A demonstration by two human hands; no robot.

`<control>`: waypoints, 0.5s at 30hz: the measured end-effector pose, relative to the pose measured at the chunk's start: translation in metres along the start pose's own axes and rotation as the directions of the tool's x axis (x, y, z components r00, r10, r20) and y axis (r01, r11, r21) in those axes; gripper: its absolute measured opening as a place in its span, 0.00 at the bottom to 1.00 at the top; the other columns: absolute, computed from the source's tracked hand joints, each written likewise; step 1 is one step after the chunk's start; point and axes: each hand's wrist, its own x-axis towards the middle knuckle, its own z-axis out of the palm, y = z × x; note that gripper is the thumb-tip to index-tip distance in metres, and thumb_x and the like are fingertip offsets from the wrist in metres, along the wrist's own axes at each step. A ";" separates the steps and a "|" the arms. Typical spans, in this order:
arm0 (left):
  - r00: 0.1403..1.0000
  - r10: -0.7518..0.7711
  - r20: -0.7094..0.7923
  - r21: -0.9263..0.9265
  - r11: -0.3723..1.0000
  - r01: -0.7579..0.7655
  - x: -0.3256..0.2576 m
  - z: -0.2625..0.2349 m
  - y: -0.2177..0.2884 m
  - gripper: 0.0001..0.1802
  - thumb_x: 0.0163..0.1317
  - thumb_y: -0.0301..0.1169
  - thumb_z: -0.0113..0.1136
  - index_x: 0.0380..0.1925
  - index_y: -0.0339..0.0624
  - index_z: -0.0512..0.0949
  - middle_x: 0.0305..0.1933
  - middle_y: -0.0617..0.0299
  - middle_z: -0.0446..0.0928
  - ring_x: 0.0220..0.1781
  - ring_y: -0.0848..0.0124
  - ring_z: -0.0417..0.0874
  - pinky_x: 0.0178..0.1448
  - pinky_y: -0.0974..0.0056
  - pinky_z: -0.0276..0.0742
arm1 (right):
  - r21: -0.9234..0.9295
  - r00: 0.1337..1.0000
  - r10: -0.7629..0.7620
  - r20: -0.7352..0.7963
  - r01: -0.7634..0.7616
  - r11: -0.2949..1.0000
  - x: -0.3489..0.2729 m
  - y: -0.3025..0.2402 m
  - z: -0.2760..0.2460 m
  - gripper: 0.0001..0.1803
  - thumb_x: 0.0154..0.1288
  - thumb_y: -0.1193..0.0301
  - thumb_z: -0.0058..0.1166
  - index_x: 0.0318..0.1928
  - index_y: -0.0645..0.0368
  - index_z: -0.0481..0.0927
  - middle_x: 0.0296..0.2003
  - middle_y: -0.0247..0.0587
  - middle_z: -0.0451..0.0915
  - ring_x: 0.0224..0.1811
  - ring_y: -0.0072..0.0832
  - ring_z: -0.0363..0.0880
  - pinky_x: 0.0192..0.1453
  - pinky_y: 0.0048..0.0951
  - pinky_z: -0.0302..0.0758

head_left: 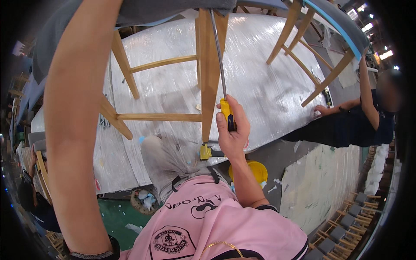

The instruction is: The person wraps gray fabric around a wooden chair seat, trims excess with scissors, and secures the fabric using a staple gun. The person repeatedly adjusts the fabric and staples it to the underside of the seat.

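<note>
My right hand (pixel 235 125) grips the yellow-and-black handle of a long screwdriver (pixel 220 56). Its shaft points up alongside the leg of a wooden chair (pixel 209 78) and meets the edge of the grey seat (pixel 151 12); the tip is not clearly visible. My left forearm (pixel 73 130) reaches up past the chair's left side, and the hand itself lies beyond the picture's top edge. Under the near chair leg lies a yellow-and-black power tool (pixel 205 152), perhaps a staple gun, on the plastic-wrapped table (pixel 169 47).
At right, a co-worker (pixel 372 112) raises one hand to another chair (pixel 320 82) and rests the other on the table. A second person (pixel 37 203) is at the left. A yellow bucket (pixel 258 170) and a waste basket (pixel 145 200) stand below the table edge. Several chairs (pixel 342 229) are lined up at lower right.
</note>
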 end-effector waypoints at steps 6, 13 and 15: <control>1.000 0.002 -0.010 -0.018 1.000 -0.002 -0.006 0.003 0.000 0.41 0.69 0.63 0.56 0.70 0.44 0.76 0.80 0.50 0.65 0.80 0.62 0.66 0.80 0.60 0.58 | 0.257 0.962 0.256 0.092 -0.272 0.927 0.000 0.014 -0.007 0.26 0.69 0.77 0.63 0.66 0.65 0.77 0.50 0.44 0.85 0.48 0.25 0.83 0.54 0.26 0.77; 1.000 -0.019 -0.016 -0.018 1.000 0.018 -0.014 0.003 -0.001 0.40 0.69 0.63 0.56 0.69 0.44 0.77 0.80 0.50 0.65 0.80 0.63 0.65 0.80 0.60 0.58 | 0.106 0.970 0.241 0.042 -0.245 0.964 -0.020 -0.029 -0.056 0.25 0.71 0.77 0.61 0.67 0.68 0.76 0.53 0.51 0.84 0.51 0.30 0.86 0.57 0.29 0.78; 0.999 -0.032 -0.017 -0.016 0.999 0.032 -0.013 0.005 0.000 0.40 0.70 0.63 0.56 0.69 0.44 0.77 0.80 0.50 0.65 0.80 0.63 0.65 0.80 0.60 0.58 | 0.094 0.974 0.226 0.025 -0.227 0.969 -0.019 -0.038 -0.058 0.24 0.72 0.77 0.61 0.67 0.68 0.76 0.52 0.51 0.84 0.51 0.30 0.86 0.57 0.30 0.78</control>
